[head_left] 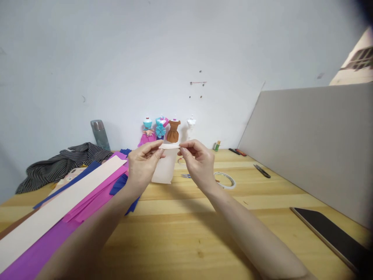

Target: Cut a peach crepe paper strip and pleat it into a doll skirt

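Between both hands hangs a pale pinkish-white piece of crepe paper [163,169], its top edge folded or gathered into a narrow band. My left hand [145,160] pinches the left end of that band between thumb and fingers. The right end is pinched by my right hand [198,160] in the same way. The sheet drops below the fingers, above the wooden table. Behind the hands stand small mannequins dressed in paper: one in turquoise and pink [147,131], one with a turquoise rosette [160,130], one in brown [174,131]. A bare white mannequin [191,124] stands to their right.
Coloured crepe paper strips [96,194] lie at left, near a striped cloth [68,159] and a flask [100,134]. Thread snips [185,176], a tape roll [233,182], scissors [262,171] and a phone [329,237] lie on the table [186,241]. A grey panel [314,151] borders the right.
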Demonstrator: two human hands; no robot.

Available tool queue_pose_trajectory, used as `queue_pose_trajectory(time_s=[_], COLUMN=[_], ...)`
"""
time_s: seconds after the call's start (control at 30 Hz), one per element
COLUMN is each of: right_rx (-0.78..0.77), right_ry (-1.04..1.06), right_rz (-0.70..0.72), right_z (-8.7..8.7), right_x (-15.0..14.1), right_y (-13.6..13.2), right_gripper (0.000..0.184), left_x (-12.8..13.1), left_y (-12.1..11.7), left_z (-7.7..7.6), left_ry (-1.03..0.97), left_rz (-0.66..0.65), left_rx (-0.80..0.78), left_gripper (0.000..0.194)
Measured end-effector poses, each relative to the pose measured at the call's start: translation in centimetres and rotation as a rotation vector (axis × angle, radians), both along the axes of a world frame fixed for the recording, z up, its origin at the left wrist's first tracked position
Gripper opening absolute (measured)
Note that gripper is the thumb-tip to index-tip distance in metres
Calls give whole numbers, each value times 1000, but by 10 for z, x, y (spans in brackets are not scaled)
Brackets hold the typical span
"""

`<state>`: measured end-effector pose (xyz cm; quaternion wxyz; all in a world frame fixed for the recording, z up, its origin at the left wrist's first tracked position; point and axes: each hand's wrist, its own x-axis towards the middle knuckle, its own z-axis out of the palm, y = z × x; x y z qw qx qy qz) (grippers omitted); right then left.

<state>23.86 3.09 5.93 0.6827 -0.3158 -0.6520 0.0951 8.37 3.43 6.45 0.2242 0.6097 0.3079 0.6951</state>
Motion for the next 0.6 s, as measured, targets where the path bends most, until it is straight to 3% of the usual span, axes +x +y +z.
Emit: queue_pose_trajectory(time_s=[0.17, 0.33, 0.43, 0.6], right_rx=[41, 78, 40, -125], right_ry=[-46, -70, -39, 115], right_rz=[-39, -100, -78, 108], right_z=[2, 3, 4, 6], right_x=[1, 0, 0, -2], right_y=[-2, -5, -5, -4], right_gripper=[6, 7, 5, 4], left_x=[-4, -4, -1, 0], left_y=[0, -5, -7, -8], left_z=[-2, 0, 6, 13], left_ry=[82, 70, 18, -68], left_rz=[93, 105, 37, -135], left_rx=[57, 82, 1, -182], left_gripper=[15, 10, 9, 16])
